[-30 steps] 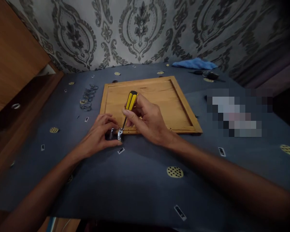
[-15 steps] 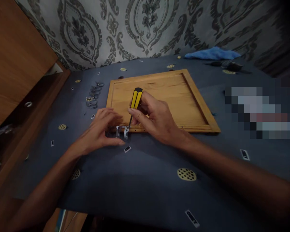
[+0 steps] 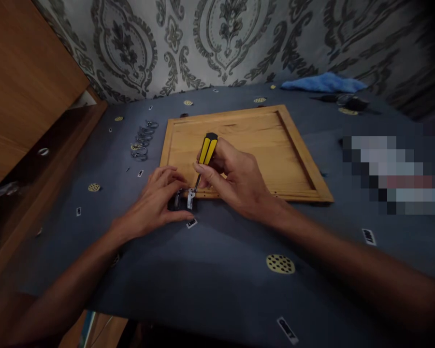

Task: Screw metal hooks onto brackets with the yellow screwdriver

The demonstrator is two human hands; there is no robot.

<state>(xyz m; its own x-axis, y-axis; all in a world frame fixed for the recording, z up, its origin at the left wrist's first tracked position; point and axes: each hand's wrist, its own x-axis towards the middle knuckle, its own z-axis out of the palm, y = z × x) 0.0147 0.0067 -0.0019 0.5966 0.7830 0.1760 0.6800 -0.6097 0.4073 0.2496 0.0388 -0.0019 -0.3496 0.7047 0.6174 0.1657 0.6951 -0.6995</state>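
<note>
Dark-blue printed cloth (image 3: 221,270) supports the framed wooden panel (image 3: 257,137). Right hand (image 3: 235,179) grips the yellow-black screwdriver (image 3: 208,150), tip indistinct at metal fittings (image 3: 190,199) along the panel's near edge. Left hand (image 3: 157,200) straddles these; whether it grips cannot be told.

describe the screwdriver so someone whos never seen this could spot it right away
Start with the framed wooden panel lying on the dark blue surface. Above its near edge, the right hand holds the screwdriver tip down, close to a shiny metal fitting. Its yellow handle with a black end sets it apart from the plain metal and brown wood beside it.
</note>
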